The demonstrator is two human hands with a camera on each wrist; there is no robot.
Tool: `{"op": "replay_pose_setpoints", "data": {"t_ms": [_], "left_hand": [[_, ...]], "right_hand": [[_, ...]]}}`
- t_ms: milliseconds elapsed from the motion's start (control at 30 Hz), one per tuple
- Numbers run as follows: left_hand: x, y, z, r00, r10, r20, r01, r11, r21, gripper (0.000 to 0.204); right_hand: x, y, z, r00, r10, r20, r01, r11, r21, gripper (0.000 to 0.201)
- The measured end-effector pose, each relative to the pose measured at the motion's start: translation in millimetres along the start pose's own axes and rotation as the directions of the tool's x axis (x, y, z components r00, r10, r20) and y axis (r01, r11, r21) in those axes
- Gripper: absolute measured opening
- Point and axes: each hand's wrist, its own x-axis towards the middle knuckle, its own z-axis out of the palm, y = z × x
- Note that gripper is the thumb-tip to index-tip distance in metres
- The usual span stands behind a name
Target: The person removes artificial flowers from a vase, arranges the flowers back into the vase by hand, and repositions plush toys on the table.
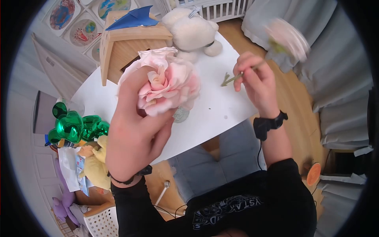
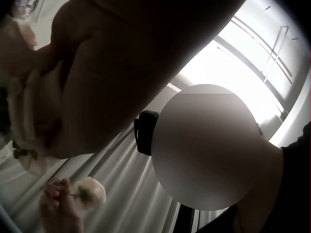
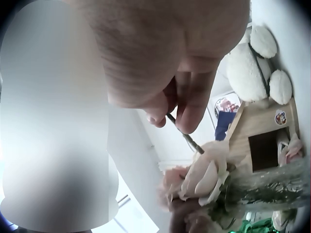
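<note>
In the head view, my left hand (image 1: 130, 132) curls its fingers around a bunch of pink roses (image 1: 169, 85) above the white table. Ribbed clear glass, part of a vase (image 1: 181, 115), peeks out below the blooms. To the right, my raised right hand (image 1: 258, 85) pinches the thin green stem (image 1: 237, 76) of a single pale pink rose (image 1: 290, 39). That bloom is blurred and points away from the bunch, while the stem's forked lower end points toward it. In the right wrist view the glass vase (image 3: 267, 189) shows beside the bunched roses (image 3: 206, 177).
A wooden toy house (image 1: 138, 37) with a blue folded piece (image 1: 132, 18) on its roof stands at the back of the white table (image 1: 221, 114). Beside it sits a white plush toy (image 1: 189, 29). A shiny green bear (image 1: 71, 126) and a yellow plush (image 1: 96, 168) are at the left.
</note>
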Motion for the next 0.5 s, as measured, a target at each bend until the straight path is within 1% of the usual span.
{"op": "replay_pose_setpoints", "data": {"t_ms": [33, 67, 100, 133, 167, 233, 300, 333, 367, 433, 467, 500], "left_hand": [[-1.7, -2.4, -1.0, 1.000, -0.001, 0.004, 0.001, 1.000, -0.002, 0.032], [-4.3, -6.0, -2.7, 0.999, 0.032, 0.022, -0.031, 0.999, -0.030, 0.034], [-6.1, -9.4, -3.4, 0.997, 0.065, 0.040, -0.062, 0.996, -0.057, 0.037], [-7.8, -10.1, -2.9, 0.997, 0.064, 0.049, -0.061, 0.997, -0.056, 0.037], [-9.2, -11.3, -2.3, 0.996, 0.078, 0.045, -0.077, 0.996, -0.040, 0.038], [-8.7, -10.6, -2.3, 0.995, 0.094, 0.040, -0.093, 0.995, -0.023, 0.039], [-5.3, -6.6, -1.5, 0.999, 0.047, 0.028, -0.047, 0.999, 0.008, 0.043], [-4.8, -7.3, -3.5, 0.999, 0.046, 0.028, -0.047, 0.999, 0.008, 0.043], [-4.5, -8.8, -6.3, 0.999, 0.040, 0.031, -0.040, 0.999, 0.005, 0.045], [-4.4, -11.6, -7.5, 0.999, 0.035, 0.035, -0.035, 0.999, 0.001, 0.047], [-4.4, -12.6, -6.7, 0.999, 0.036, 0.030, -0.036, 0.999, -0.007, 0.048], [-4.9, -13.4, -6.3, 0.999, 0.036, 0.024, -0.036, 0.999, -0.013, 0.049]], "right_hand": [[-4.7, -1.1, 9.8, 0.983, -0.175, 0.054, 0.177, 0.983, -0.049, 0.017], [-10.6, -6.8, 19.7, 0.979, -0.178, 0.097, 0.185, 0.980, -0.067, 0.014], [-16.8, -14.7, 36.4, 0.991, -0.105, 0.081, 0.110, 0.992, -0.062, 0.012], [-16.6, -18.8, 52.8, 0.978, -0.143, 0.150, 0.148, 0.989, -0.021, 0.018], [-10.5, -16.0, 57.5, 0.911, -0.246, 0.330, 0.314, 0.934, -0.169, 0.027], [-12.0, -26.1, 80.1, 0.898, -0.167, 0.406, 0.294, 0.916, -0.273, 0.021], [-7.9, -21.2, 96.1, 0.888, -0.225, 0.401, 0.340, 0.908, -0.243, 0.016], [1.0, -11.7, 97.6, 0.853, -0.291, 0.432, 0.433, 0.858, -0.277, 0.013], [2.8, -12.4, 99.4, 0.855, -0.290, 0.430, 0.431, 0.858, -0.278, 0.013], [7.0, -18.5, 103.8, 0.913, -0.225, 0.341, 0.360, 0.837, -0.412, 0.015], [9.5, -21.6, 103.7, 0.910, -0.235, 0.342, 0.386, 0.783, -0.488, 0.016], [10.4, -15.2, 105.2, 0.909, -0.236, 0.344, 0.388, 0.783, -0.487, 0.016]]}}
